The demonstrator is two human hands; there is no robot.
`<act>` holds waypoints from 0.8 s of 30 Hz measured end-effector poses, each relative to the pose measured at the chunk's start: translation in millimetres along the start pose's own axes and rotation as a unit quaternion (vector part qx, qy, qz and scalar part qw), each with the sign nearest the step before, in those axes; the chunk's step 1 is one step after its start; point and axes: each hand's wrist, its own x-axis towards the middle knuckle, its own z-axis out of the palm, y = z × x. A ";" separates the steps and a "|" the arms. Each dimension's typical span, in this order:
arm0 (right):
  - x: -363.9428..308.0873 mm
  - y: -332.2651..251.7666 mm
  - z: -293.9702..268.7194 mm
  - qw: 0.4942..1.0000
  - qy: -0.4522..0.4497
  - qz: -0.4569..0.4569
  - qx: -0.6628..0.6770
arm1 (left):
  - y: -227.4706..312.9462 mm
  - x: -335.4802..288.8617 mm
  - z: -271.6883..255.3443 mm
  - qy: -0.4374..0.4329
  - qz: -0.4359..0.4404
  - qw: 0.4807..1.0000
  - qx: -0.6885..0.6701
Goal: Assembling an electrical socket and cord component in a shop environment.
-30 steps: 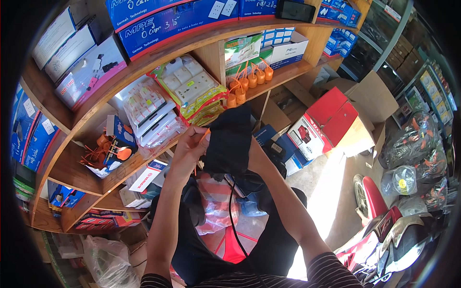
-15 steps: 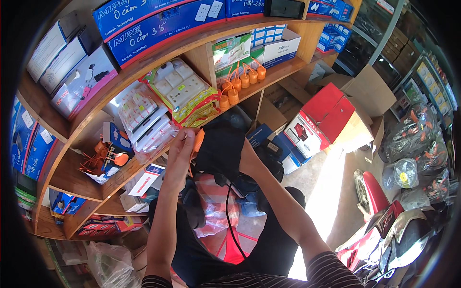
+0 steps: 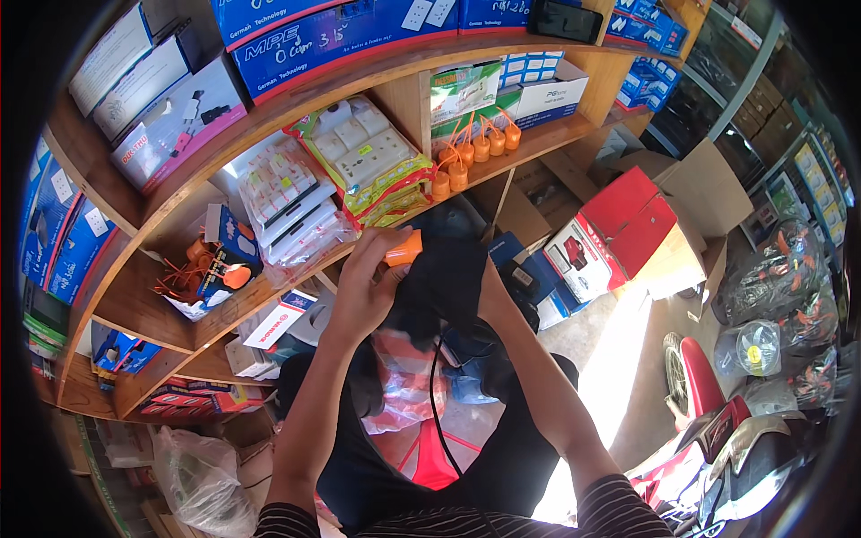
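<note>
My left hand [image 3: 369, 280] is closed on an orange piece [image 3: 405, 249], smooth and blocky, that sticks out between thumb and fingers; its exact kind cannot be made out. Right against it is a dark black cloth [image 3: 439, 291], bunched up and hanging in folds. From the other side my right hand [image 3: 493, 291] grips this cloth, with most of its fingers hidden behind the fabric. Below the cloth a thin black cord [image 3: 434, 394] runs down toward my lap.
Ahead curves a wooden shelf [image 3: 377, 72] with packaged socket strips [image 3: 368, 152] and orange lamp holders [image 3: 482, 145]. A red and white carton [image 3: 610, 238] stands to the right, near a red motorbike [image 3: 704, 381]. Between my legs are a striped plastic bag [image 3: 404, 381] and a red stool [image 3: 435, 457].
The orange piece has turned from an upright strip to a block pointing right, and my left fingers now curl more around it. The whole view has shifted slightly.
</note>
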 end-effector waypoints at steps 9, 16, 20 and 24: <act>-2.9 -2.9 16.6 0.995 0.102 -0.009 0.003 | 2.8 -1.5 -1.2 0.001 -0.109 0.981 -0.159; 3.3 -7.6 8.4 0.996 0.057 -0.040 -0.061 | 1.1 -0.4 -13.9 -0.090 -0.301 0.922 -0.227; 4.4 -10.4 13.5 0.991 0.066 0.019 0.115 | -8.7 -0.6 4.9 -0.015 -0.162 0.981 -0.104; 2.8 -12.4 13.7 0.994 0.086 -0.006 0.073 | -17.6 -0.5 8.0 0.030 -0.003 0.998 -0.052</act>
